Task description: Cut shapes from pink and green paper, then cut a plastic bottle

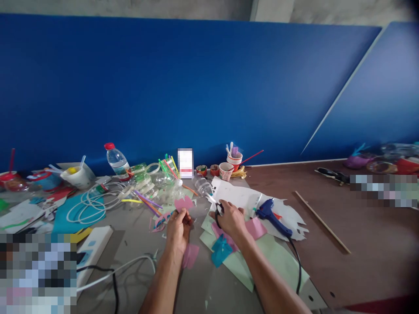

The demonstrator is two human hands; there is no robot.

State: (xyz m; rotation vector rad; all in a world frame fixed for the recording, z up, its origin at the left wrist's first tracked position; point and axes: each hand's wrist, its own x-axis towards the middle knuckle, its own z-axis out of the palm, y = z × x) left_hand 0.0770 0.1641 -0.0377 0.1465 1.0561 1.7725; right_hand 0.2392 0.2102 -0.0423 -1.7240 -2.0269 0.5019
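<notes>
Read all clock directions from the pink paper cut-out (183,203), raised just off the table (131,237). Found pinched at its lower edge between thumb and fingers of the left hand (179,222). Noted at 3 o'clock: the right hand (231,218), curled round the handles of black-handled scissors (218,211), with tips directed toward the cut-out but apart from it. Unable to tell blade opening from this angle.

Judged done: some shaping of the cut-out, going by its lobed upper edge. Also apparently cut: a looped pink scrap (157,223) at 8 o'clock.

Judged outstanding: any further trimming. Seen in reserve — a loose pink piece (190,256) at 6 o'clock beside the left wrist, and a pink sheet (255,228) at 4 o'clock, partly hidden by the right hand. Observed out of hand at 3 o'clock: a blue hot-glue gun (269,211), resting on torn white paper (227,190). Estimated cutting stage: part-way.
</notes>
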